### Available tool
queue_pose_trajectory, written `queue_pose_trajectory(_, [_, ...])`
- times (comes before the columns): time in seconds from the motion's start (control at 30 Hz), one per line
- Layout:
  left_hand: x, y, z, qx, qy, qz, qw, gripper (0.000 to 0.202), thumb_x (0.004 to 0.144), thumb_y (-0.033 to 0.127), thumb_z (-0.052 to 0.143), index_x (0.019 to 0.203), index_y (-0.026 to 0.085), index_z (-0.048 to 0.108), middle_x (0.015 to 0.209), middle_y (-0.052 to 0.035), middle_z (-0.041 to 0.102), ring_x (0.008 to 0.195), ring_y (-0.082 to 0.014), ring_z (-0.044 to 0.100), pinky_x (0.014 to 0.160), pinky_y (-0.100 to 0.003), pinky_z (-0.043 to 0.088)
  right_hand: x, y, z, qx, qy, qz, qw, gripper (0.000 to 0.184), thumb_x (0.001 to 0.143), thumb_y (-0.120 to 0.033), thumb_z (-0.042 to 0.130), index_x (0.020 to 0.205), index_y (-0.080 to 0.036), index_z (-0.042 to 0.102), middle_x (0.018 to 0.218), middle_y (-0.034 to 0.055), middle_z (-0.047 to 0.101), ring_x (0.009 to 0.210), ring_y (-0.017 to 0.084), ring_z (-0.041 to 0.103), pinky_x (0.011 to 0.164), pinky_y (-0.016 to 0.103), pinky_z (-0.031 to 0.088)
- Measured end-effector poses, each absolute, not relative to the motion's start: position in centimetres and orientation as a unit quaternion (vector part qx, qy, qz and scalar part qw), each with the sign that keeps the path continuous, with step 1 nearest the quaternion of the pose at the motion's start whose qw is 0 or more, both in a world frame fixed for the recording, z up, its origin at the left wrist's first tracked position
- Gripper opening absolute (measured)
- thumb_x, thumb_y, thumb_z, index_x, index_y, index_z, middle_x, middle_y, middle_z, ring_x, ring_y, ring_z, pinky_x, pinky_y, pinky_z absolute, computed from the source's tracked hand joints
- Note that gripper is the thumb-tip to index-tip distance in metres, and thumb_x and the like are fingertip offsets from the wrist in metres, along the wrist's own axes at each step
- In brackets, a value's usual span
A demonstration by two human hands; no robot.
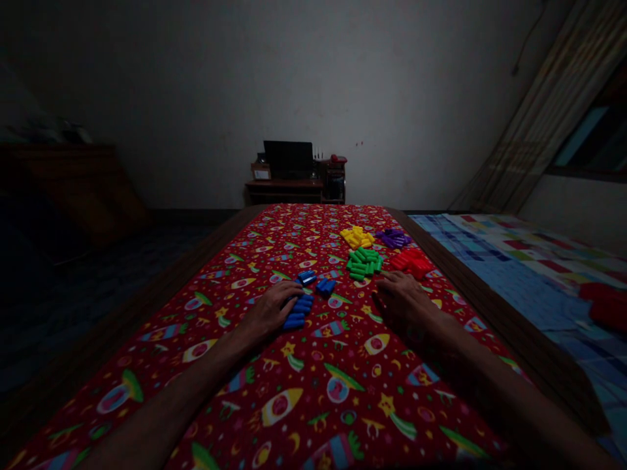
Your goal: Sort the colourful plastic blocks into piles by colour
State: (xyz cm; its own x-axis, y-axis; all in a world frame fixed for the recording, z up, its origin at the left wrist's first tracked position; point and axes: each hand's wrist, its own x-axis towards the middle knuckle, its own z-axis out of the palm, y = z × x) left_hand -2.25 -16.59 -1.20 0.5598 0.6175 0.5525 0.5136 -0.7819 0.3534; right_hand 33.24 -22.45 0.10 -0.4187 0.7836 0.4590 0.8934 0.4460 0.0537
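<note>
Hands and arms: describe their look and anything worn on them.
The left grip and right grip are human hands, with no gloves visible. The left forearm and right forearm are bare: no sleeve or watch shows. Dim light hides finer marks.

Open surface (337, 418) runs toward you between your left hand (272, 304) and right hand (407, 295); blue pieces (304, 305) obstruct the left's inner side, a green pile (364, 262) and a red pile (413, 262) the right's way forward.
</note>
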Motion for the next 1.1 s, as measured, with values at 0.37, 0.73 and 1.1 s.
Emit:
queue_pose_trajectory(0.37, [-2.3,-16.5,-1.3,0.885,0.306,0.344,0.066,0.026,0.09,0.023,0.043,0.099,0.019,0.067,0.108,-0.0096,0.068,0.103,-0.0214,0.063,0.092,-0.039,0.051,21.5,-17.7,0.0,-0.4,-0.903,-0.068,0.141,0.025,0.091,-0.02,0.049,0.114,-0.017,0.058,0.105,0.0112,0.062,0.09,0.019,0.056,0.074,0.028,0.042])
queue_pose_trajectory(0.73, [-2.3,-16.6,-1.3,0.887,0.303,0.342,0.06,0.028,0.091,0.022,0.041,0.1,0.019,0.067,0.109,-0.0093,0.068,0.104,-0.0213,0.062,0.094,-0.039,0.051,30.7,-21.3,4.0,-0.533,-0.778,0.017,0.332,0.032,0.091,-0.033,0.048,0.113,-0.016,0.063,0.081,0.0067,0.07,0.063,0.015,0.06,0.059,0.024,0.04])
queue_pose_trajectory(1.1, [-2.3,-16.5,-1.0,0.889,0.306,0.333,0.072,0.029,0.09,0.025,0.041,0.098,0.02,0.068,0.108,-0.0091,0.069,0.103,-0.0219,0.063,0.093,-0.039,0.051,36.8,-22.0,1.8,-0.678,-0.697,-0.019,0.231,0.035,0.089,-0.033,0.041,0.093,-0.014,0.07,0.079,0.0093,0.07,0.069,0.018,0.062,0.06,0.025,0.038])
